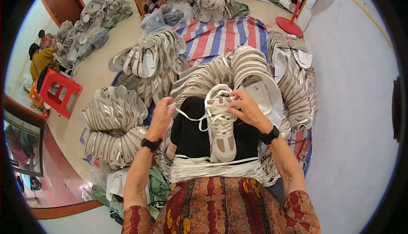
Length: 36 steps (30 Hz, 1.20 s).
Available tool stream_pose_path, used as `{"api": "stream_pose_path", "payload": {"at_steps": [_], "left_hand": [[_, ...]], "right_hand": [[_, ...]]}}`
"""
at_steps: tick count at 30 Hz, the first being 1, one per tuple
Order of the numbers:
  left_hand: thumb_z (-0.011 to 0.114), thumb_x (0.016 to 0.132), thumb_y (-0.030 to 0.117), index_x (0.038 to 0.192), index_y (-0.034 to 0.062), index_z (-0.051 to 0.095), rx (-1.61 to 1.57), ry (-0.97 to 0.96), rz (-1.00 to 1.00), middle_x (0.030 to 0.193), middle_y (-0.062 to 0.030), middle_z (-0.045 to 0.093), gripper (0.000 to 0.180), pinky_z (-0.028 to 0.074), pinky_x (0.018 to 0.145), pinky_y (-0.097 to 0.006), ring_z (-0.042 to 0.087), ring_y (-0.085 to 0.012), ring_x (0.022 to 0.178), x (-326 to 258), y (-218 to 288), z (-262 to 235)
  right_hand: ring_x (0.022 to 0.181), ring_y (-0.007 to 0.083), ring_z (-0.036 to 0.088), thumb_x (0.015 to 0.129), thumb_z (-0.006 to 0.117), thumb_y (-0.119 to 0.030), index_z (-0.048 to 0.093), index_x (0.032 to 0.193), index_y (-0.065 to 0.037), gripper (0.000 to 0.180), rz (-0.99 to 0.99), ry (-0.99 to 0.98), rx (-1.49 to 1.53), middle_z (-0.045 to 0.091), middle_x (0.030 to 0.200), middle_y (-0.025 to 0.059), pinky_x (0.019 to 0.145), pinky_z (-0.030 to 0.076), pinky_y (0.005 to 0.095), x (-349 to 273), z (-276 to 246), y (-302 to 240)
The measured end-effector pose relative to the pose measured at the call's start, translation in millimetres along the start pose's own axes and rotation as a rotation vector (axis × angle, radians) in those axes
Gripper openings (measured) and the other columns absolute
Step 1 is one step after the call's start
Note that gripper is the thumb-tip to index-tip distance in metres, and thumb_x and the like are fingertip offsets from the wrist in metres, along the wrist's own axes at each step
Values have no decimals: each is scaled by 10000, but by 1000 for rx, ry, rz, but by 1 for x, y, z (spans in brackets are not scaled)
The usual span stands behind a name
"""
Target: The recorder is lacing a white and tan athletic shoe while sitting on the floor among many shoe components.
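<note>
A beige and white shoe upper [222,125] rests on my lap over black trousers, toe toward me. My left hand [162,114] pinches the end of a white shoelace [187,116] and pulls it out to the left. My right hand [245,107] grips the shoe upper at its lacing near the collar. A bundle of white laces [204,167] lies across my lap just below the shoe. Both wrists wear black bands.
Curved stacks of beige shoe uppers [111,115] surround me on the left, front [238,70] and right [297,89]. A striped tarp [221,32] covers the floor ahead. A red plastic stool [57,91] and a seated person [40,59] are at the left. A red fan base [289,25] stands far right.
</note>
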<state>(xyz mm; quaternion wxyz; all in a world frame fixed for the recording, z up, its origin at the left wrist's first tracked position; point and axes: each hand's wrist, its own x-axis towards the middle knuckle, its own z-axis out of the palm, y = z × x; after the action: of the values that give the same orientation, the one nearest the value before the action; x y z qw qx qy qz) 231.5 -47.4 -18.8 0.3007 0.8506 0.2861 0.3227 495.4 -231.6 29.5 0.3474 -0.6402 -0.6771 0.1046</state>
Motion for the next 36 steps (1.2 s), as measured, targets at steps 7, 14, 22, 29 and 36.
{"api": "stream_pose_path", "payload": {"at_steps": [7,14,22,29,36], "left_hand": [[541,837,125,1020,4,463,-262,-319,-92,692,-151,582,234,448,646,-325,573,-273,676,22,66,57],[605,778,54,1012,32,483,-221,-198,119,949,-120,504,265,421,744,-326,498,-256,863,15,72,52],[643,711,44,821,30,535,0,-89,394,1013,-125,475,155,376,825,-363,442,-291,976,25,76,61],[617,733,64,770,43,530,12,-108,298,673,-104,530,97,403,634,-339,517,-271,691,13,76,43],[627,784,83,821,21,562,-242,-400,-50,602,-26,528,98,401,480,-219,481,-70,534,8,73,23]], "right_hand": [[628,175,535,746,542,-14,526,757,17,37,200,333,87,540,799,99,568,428,275,-21,-29,-9],[525,123,466,753,544,-21,545,773,17,43,274,351,51,511,652,76,482,368,241,-26,-33,-10],[529,85,477,779,575,-99,567,770,29,129,332,187,169,539,584,54,496,390,241,-28,-45,-22],[491,48,347,775,607,-96,554,737,32,144,302,239,193,433,523,-14,433,285,229,-27,-46,-17],[508,143,478,779,599,-132,583,771,8,141,297,81,155,522,577,93,491,380,279,-24,-56,-23]]}}
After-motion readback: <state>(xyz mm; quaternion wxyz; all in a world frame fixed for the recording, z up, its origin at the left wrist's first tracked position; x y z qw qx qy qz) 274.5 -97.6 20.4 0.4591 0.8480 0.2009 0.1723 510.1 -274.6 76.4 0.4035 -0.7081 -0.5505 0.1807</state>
